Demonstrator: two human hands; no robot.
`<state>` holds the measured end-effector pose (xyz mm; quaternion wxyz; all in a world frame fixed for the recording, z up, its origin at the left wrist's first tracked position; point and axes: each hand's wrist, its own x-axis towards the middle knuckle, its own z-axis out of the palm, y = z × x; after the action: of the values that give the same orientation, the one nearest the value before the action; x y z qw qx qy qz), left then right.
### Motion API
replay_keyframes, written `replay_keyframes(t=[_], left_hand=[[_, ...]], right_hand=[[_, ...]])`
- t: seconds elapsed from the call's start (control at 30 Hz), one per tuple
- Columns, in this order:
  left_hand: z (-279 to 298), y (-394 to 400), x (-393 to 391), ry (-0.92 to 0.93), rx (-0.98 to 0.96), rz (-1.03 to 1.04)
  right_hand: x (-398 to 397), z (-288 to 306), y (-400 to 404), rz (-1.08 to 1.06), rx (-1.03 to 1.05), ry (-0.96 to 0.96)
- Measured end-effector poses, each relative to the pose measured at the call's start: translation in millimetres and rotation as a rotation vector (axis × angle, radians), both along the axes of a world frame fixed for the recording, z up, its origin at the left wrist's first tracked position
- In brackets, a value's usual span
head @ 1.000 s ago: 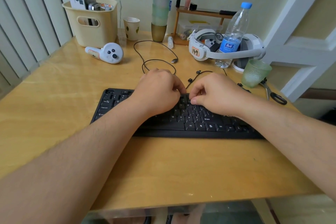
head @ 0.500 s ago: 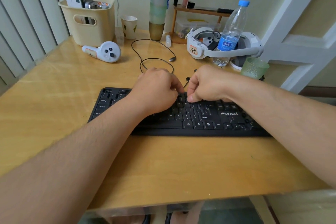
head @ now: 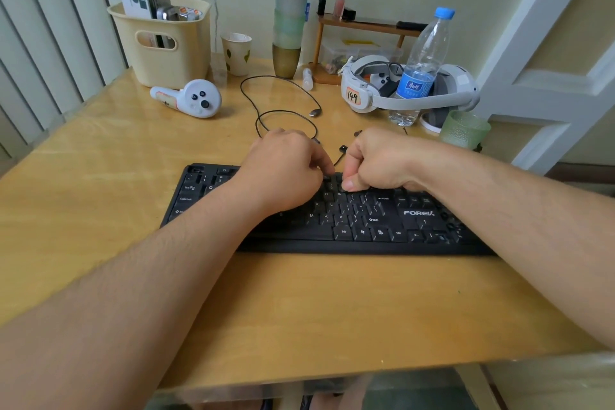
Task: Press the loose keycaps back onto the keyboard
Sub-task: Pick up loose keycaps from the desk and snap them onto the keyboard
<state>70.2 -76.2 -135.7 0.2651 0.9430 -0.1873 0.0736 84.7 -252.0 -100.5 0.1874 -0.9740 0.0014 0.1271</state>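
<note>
Where the wooden desk [head: 100, 210] meets the wall at ten o'clock, one cream basket [head: 166, 43] holds boxes, and one white controller [head: 191, 98] lies just in front of it. One paper cup [head: 237, 53] and one tall stack of tumblers [head: 289, 10] stand at twelve o'clock, with one black cable [head: 283, 100] looped before them. At the centre lies one black keyboard [head: 366, 223], its long edge facing the person. Two bare hands rest on its upper rows. One left hand [head: 286, 170] has its fingers curled down, the fingertips touching the keys; whether its grip holds a keycap cannot be told. One right hand [head: 379, 160], close beside it, is curled with the thumb against the keys near the P; its grip looks closed, though what it holds is hidden. At one o'clock sit one white headset [head: 362, 93], one water bottle [head: 422, 63] and one green glass [head: 466, 130].
</note>
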Motion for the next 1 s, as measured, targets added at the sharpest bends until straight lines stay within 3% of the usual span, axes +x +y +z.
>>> replay_keyframes(t=[0.27,0.67,1.0], left_hand=[[0,-3,-1,-0.008,-0.006,-0.022],[-1,-2,0,0.001,0.007,-0.014],[-2,-1,4,-0.013,0.001,-0.008]], right_hand=[[-18,-22,-13,-0.027,0.179,-0.186],[7,7,12,0.05,-0.128,0.089],[12,18,-8,0.044,0.025,0.031]])
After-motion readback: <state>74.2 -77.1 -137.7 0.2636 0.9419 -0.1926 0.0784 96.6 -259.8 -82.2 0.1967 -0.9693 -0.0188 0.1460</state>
